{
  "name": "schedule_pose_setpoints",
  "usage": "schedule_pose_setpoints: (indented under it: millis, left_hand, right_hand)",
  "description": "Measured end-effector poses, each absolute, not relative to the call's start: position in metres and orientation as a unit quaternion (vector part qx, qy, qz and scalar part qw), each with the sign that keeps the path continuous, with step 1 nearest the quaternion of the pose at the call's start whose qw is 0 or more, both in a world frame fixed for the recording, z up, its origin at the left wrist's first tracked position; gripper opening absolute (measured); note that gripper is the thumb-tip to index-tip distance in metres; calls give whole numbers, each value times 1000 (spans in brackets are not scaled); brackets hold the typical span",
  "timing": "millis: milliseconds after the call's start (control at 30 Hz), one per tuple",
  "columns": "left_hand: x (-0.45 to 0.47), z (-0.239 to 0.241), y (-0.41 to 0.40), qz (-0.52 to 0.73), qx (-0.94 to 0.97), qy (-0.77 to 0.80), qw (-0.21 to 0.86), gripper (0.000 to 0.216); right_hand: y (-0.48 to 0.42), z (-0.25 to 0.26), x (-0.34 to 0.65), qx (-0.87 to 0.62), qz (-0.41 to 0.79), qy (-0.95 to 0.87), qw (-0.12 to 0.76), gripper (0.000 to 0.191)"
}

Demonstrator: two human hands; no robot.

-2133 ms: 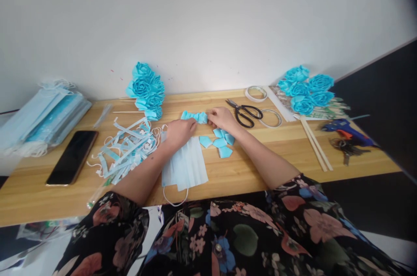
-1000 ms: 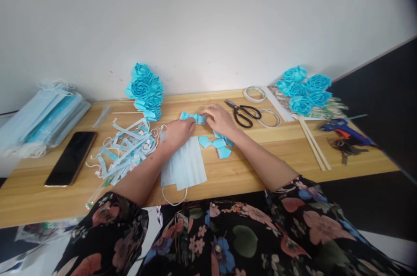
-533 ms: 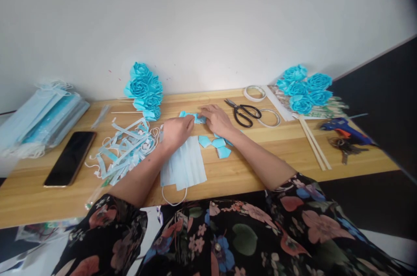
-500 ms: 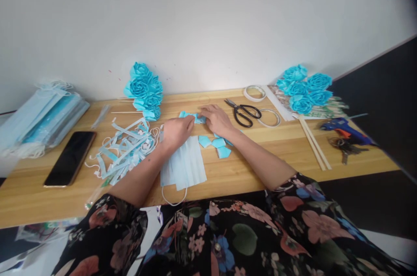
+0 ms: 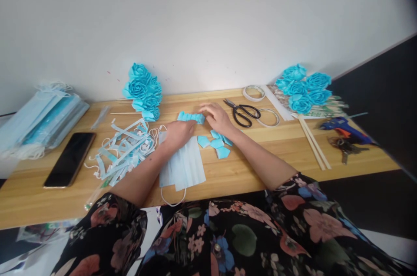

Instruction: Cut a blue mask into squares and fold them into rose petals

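My left hand (image 5: 177, 132) and my right hand (image 5: 217, 117) both pinch a row of folded blue petals (image 5: 190, 116) lying on the wooden table (image 5: 260, 154). Each hand has its fingers closed on one end of that row. Under my left wrist lies a flat pale blue face mask (image 5: 183, 165) with its ear loop hanging over the front edge. Several loose blue petal pieces (image 5: 215, 142) lie just below my right hand.
Mask offcuts (image 5: 124, 149), a black phone (image 5: 70, 159) and a stack of masks (image 5: 39, 119) lie left. Blue paper roses stand at the wall (image 5: 142, 90) and at right (image 5: 302, 89). Scissors (image 5: 243, 112), tape rolls (image 5: 254, 92), sticks (image 5: 314, 142), a glue gun (image 5: 343, 127) and keys (image 5: 345, 146) lie right.
Both hands stayed on the petal row, with small finger shifts. The view drifted slightly. Nothing else on the table moved.
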State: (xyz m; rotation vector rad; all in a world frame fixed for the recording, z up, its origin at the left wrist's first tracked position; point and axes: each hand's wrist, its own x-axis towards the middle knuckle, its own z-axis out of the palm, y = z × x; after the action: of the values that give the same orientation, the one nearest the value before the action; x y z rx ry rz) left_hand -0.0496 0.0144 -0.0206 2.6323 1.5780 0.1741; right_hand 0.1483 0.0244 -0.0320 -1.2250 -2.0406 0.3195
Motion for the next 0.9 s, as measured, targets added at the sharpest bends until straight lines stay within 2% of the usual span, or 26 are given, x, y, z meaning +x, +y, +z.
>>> schedule_pose_setpoints:
  millis: [67,233,500,700,900]
  left_hand:
    - [-50,-22,14,60,856,512,29,37]
    - [-51,-21,13,81,863,498,15,36]
    - [-78,-5,28,233,785,574,0,35]
    - [-84,-14,39,184,821,538,42,34]
    - [-77,-7,32,141,807,571,50,32]
  right_hand:
    - [25,-32,150,-467,110,-801,359,43]
    - [23,-31,148,-448,66,-846,282,35]
    - [18,-20,145,-448,33,-865,225,30]
    - [15,-18,144,-443,14,-872,209,15]
    - [17,-19,147,-464,-6,-863,200,15]
